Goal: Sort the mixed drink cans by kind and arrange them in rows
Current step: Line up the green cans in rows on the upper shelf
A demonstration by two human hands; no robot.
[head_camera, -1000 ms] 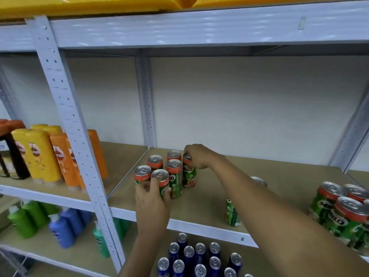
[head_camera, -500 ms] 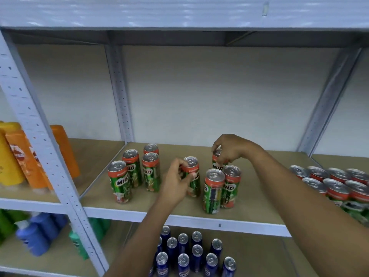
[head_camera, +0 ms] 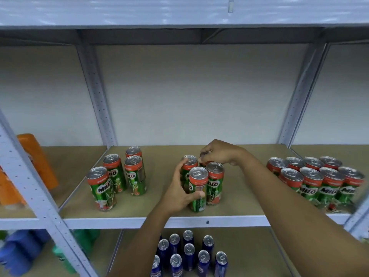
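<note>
Mid-shelf: my left hand curls round a Milo can in the centre cluster, hiding its label. Right hand pinches the rear can's top, body hidden. Right-hand Milo group blurred.

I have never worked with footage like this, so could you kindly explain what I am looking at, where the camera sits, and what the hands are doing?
There is no machine: a person wears one wide-angle camera on the head, looking down at their own bare hands. They face a metal shelf with a brown board. Green Milo cans stand in three groups: four at the left, a middle cluster of four, and a larger block at the right. The left hand grips the front can of the middle cluster; the right hand pinches the top of the back can. Blue cans stand on the shelf below.
</note>
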